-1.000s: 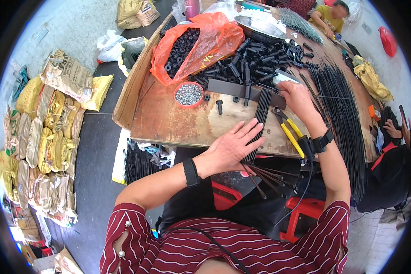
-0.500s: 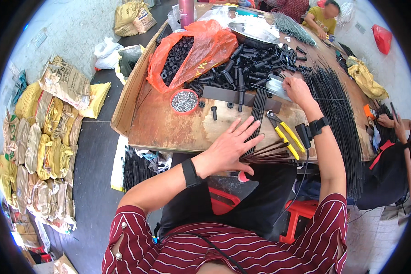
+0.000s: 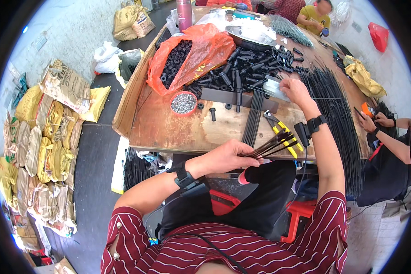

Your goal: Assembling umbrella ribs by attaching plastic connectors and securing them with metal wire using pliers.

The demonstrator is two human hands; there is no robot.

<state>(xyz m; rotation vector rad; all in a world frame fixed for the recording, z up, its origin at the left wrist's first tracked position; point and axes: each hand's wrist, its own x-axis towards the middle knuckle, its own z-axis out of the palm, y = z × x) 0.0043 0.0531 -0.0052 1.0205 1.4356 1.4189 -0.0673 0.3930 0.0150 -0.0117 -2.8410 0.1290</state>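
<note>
My left hand point(image 3: 233, 155) is closed round a small bunch of thin dark rods point(image 3: 271, 147), held at the table's front edge with their ends fanning to the right. Just behind it, a row of straight black rods point(image 3: 255, 119) lies side by side on the wood. My right hand point(image 3: 297, 91) has bent fingers closed at the edge of a clear plastic piece point(image 3: 274, 88) by the far ends of that row; its fingertips are partly hidden. Yellow-handled pliers point(image 3: 285, 130) lie between the hands, partly behind the held rods. A grey flat bar point(image 3: 214, 95) lies across the table behind the row.
A red bowl of small metal parts point(image 3: 183, 103) and a red plastic bag point(image 3: 198, 55) stand to the left. Black plastic fittings point(image 3: 255, 64) are heaped behind. Long black rods point(image 3: 335, 123) cover the right side. Other people work at the right and far edges.
My left hand was spread flat over the rods; it has closed on the bunch, whose ends now stand higher, partly over the pliers. My right hand has stayed at the plastic piece.
</note>
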